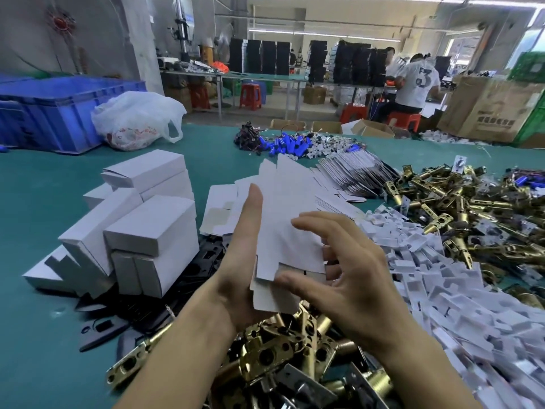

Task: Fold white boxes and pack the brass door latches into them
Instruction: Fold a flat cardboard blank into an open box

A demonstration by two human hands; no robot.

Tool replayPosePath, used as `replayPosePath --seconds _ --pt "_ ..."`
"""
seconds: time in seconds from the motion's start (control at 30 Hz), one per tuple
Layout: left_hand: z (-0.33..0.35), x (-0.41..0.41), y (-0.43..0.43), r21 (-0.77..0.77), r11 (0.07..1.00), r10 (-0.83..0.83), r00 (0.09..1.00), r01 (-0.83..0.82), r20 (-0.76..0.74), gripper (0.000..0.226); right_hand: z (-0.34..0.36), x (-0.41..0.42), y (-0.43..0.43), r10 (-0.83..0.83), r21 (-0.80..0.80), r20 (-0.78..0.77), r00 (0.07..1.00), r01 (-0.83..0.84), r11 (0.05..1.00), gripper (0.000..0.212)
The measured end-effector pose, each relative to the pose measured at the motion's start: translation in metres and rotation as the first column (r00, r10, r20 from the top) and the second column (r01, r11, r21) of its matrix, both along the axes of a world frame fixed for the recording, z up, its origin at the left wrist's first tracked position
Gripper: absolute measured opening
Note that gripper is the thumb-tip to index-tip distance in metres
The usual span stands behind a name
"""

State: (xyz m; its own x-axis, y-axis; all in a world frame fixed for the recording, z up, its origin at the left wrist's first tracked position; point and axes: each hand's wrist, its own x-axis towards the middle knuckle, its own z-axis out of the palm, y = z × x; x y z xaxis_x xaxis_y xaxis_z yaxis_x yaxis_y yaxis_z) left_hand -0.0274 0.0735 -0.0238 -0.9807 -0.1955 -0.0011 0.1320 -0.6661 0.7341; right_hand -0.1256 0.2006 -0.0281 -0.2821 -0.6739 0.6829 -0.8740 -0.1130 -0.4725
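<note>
A flat, unfolded white box blank [287,219] stands between my hands above the table. My left hand [241,261] supports it from the left, fingers straight, thumb pointing up along its edge. My right hand [342,270] touches its lower right side with spread, loosely bent fingers. Brass door latches [283,349] lie in a heap just below my hands, and a larger heap of brass latches [460,208] is at the right. Folded white boxes [141,231] are stacked at the left. A fanned stack of flat blanks [345,175] lies behind.
White plastic inserts [442,278] spread across the right of the green table [35,202]. Black plates [147,308] lie under the folded boxes. Blue parts with wires [289,143], a white bag [135,122] and a blue crate [53,110] stand further back. People work at far benches.
</note>
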Motion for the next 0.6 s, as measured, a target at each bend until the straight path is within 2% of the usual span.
replayPosePath --seconds 0.23,0.4,0.47,0.6 --pt "0.010 0.002 0.006 0.098 0.994 -0.048 0.999 0.046 0.017 0.075 -0.004 -0.009 0.000 0.004 -0.067 -0.095 0.995 -0.010 0.998 0.045" --pt "0.003 -0.006 0.007 0.088 0.994 -0.074 0.986 0.062 0.148 0.085 -0.008 -0.011 0.000 -0.080 -0.134 -0.261 0.962 0.046 0.990 0.033" --pt "0.004 -0.007 0.009 0.021 0.997 -0.080 0.979 0.078 0.186 0.086 -0.011 -0.008 -0.002 -0.109 -0.213 -0.304 0.946 0.044 0.976 0.029" --pt "0.005 -0.007 0.013 -0.150 0.987 0.089 0.968 -0.055 0.233 0.084 -0.013 -0.006 -0.003 -0.104 -0.289 -0.336 0.936 0.002 0.957 0.031"
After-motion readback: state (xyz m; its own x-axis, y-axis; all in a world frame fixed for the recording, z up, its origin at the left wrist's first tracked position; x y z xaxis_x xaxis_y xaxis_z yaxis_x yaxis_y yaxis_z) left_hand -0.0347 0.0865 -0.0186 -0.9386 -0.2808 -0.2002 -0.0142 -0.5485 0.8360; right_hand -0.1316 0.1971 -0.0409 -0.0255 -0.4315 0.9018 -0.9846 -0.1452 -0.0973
